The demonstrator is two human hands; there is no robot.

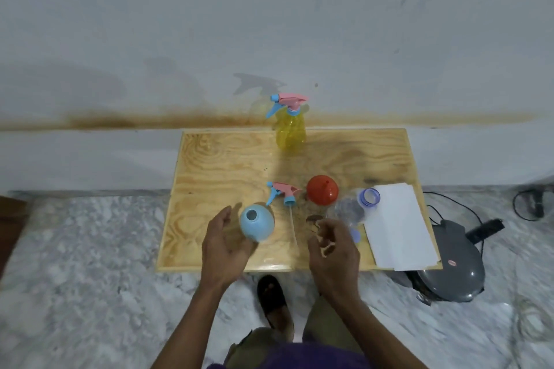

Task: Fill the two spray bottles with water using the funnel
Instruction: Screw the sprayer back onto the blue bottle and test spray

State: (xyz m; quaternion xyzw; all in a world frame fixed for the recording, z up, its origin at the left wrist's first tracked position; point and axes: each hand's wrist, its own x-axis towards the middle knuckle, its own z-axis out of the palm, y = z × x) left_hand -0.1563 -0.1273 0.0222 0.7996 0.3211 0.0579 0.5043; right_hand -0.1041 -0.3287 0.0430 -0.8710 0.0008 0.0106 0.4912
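A light blue spray bottle [257,222] stands near the front of the wooden table [215,165], neck uncapped. Its pink and blue spray head [283,192] lies just behind it, tube pointing toward me. A yellow spray bottle [290,132] with its head screwed on stands at the back. The red funnel [322,189] rests wide end down, right of the loose head. A clear water bottle [353,207] with a purple neck ring leans to the right, its cap [355,236] beside it. My left hand [223,244] hovers open just left of the blue bottle. My right hand [332,246] is loosely curled, holding nothing.
White paper sheets [398,225] cover the table's right side, reaching the front edge. A grey round appliance [452,269] with cables sits on the marble floor to the right. My sandalled foot [272,299] shows below the table's front edge. A wall stands right behind the table.
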